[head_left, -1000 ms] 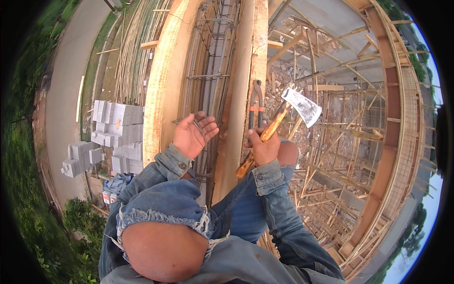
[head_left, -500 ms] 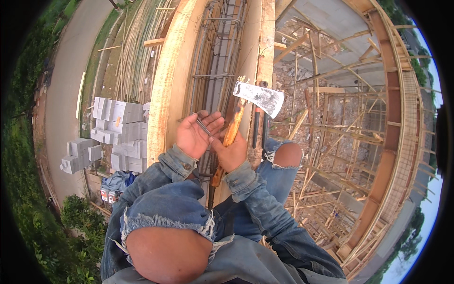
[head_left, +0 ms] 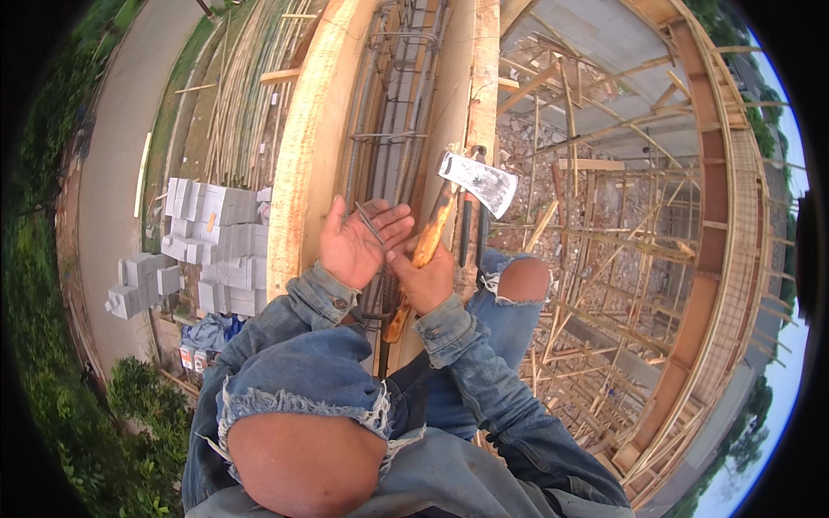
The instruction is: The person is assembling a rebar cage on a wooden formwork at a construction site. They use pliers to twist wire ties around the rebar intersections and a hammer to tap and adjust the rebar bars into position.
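My left hand is turned palm up with its fingers partly spread, and it holds a few thin metal nails that rest across the palm and fingers. Just to the right, my right hand wraps round the wooden handle of a hatchet. Its pale, worn steel head points up and away, with the blade edge toward the right. Both hands are over the gap between two timber form boards, and the right thumb is close to the left fingers. The handle's lower end shows below my right hand.
A steel rebar cage runs between the left form board and the right form board. A dark-handled tool stands beside the right board. Grey blocks are stacked below left; bamboo scaffolding drops away at right.
The hatchet head has shifted slightly right and down, and the right hand has moved a little right with it. The left palm has opened out more, with the nails still on it.
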### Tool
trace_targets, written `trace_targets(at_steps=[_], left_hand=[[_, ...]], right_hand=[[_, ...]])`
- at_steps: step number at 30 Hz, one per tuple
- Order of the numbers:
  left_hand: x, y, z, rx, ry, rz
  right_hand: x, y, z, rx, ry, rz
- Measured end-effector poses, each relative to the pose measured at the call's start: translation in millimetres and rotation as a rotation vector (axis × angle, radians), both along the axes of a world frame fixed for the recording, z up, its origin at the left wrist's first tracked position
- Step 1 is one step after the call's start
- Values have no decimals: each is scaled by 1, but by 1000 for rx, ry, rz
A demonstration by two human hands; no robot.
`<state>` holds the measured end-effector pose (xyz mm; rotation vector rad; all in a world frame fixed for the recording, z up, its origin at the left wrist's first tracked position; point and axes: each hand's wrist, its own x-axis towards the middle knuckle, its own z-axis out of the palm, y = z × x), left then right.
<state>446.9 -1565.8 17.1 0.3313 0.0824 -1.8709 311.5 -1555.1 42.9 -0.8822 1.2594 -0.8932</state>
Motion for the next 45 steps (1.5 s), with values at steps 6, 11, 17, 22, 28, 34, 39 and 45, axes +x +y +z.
trace_targets(at_steps=[6,11,17,22,28,34,39,45], left_hand=[[0,0,-5,6,-11,3],[2,2,-6,50,-58,0],[0,2,-4,297,-388,-67],[1,5,-3,336,-543,-261],[15,0,1,-23,-711,-715],[11,-7,20,-509,-1040,-882],[32,-12,28,-385,-979,-997],[132,-49,10,-109,-1443,-61]], right_hand=[[-7,0,5,24,-36,-11],[-12,0,5,50,-52,-16],[-17,-2,6,41,-45,25],[-22,-5,9,9,-40,50],[-49,-23,25,30,57,293],[-55,-35,37,-79,264,664],[-39,-37,34,-164,310,659],[-57,-51,30,9,239,591]])
